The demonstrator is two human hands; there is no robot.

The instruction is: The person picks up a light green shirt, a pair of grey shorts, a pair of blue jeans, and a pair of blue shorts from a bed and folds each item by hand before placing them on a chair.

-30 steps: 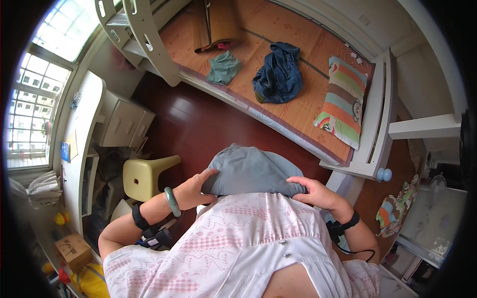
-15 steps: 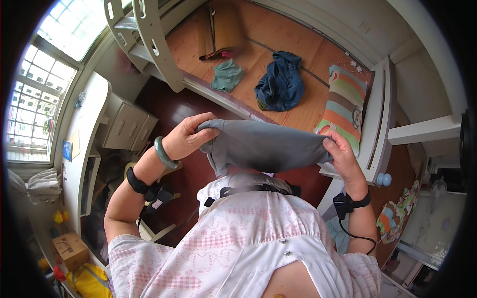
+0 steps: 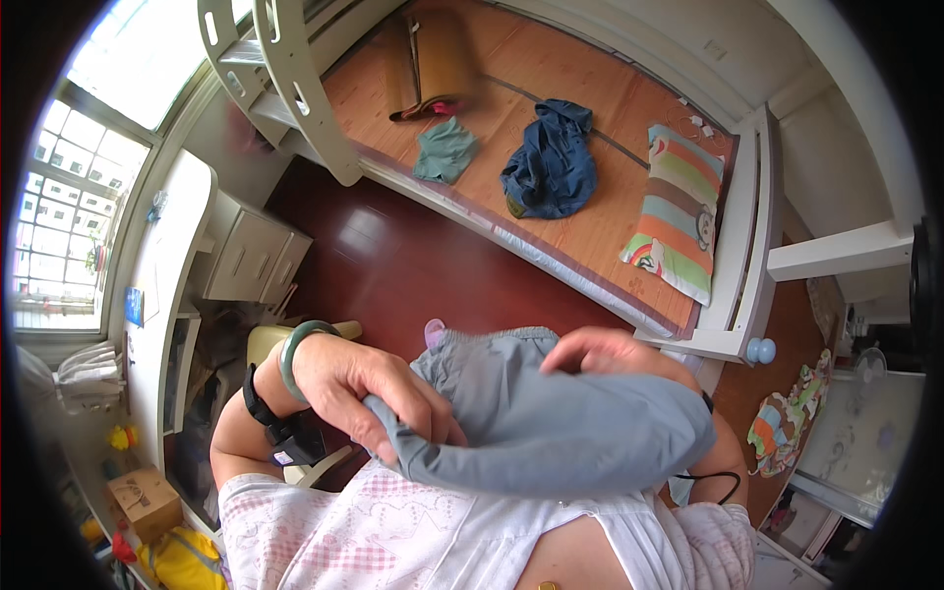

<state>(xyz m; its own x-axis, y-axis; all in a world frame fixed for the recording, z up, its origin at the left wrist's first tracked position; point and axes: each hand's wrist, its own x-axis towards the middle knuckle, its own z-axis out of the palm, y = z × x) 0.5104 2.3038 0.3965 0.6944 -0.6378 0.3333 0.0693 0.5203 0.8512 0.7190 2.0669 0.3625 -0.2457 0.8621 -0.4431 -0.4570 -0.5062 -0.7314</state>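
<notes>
Grey pants [image 3: 570, 433] with a gathered, elastic-looking edge are bunched and folded over in front of my chest. My left hand [image 3: 379, 393], wearing a green bangle [image 3: 289, 359], is closed on the fabric at the near left edge. On the far right side, my right hand [image 3: 615, 352] is bent inward over the cloth. Its fingers are smeared by motion and partly covered by the raised fabric, so its grip does not show. The cloth also hides most of my right wrist.
Beyond the dark red floor [image 3: 393, 256] is a bed with a wooden-looking mat [image 3: 639, 108]. On it lie a dark blue garment [image 3: 551, 162], a pale green cloth [image 3: 445, 152], a rolled mat [image 3: 428, 64] and a striped pillow [image 3: 678, 211]. A white desk [image 3: 167, 265] and ladder [image 3: 305, 98] stand left.
The pants were stretched sideways between both hands; now they are drawn closer to my chest and folded over. My right hand has moved inward and its grip has become hidden.
</notes>
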